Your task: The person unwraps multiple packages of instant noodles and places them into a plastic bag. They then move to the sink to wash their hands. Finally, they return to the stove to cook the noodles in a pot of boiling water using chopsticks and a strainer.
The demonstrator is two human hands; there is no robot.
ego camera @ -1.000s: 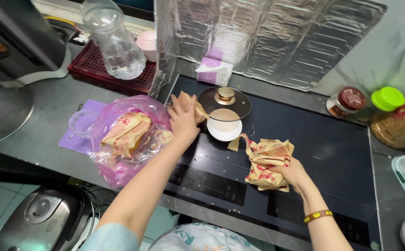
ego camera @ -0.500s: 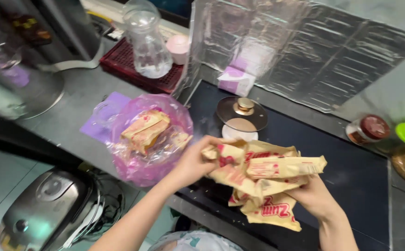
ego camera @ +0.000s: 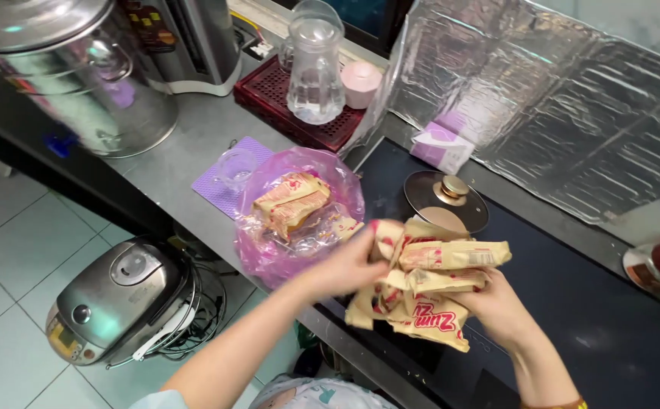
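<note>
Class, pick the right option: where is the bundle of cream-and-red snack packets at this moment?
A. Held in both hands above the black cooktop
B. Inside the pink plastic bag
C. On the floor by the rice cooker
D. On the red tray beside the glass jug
A: the left hand and right hand together grip the snack packets over the black cooktop.

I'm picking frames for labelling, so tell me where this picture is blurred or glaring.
Head view: the left hand is slightly motion-smeared at the fingers; the packets and right hand are sharper. Bright reflections wash out parts of the foil screen and the steel urn. The pink bag shows small glints. The cooktop is dark, with little detail.
</note>
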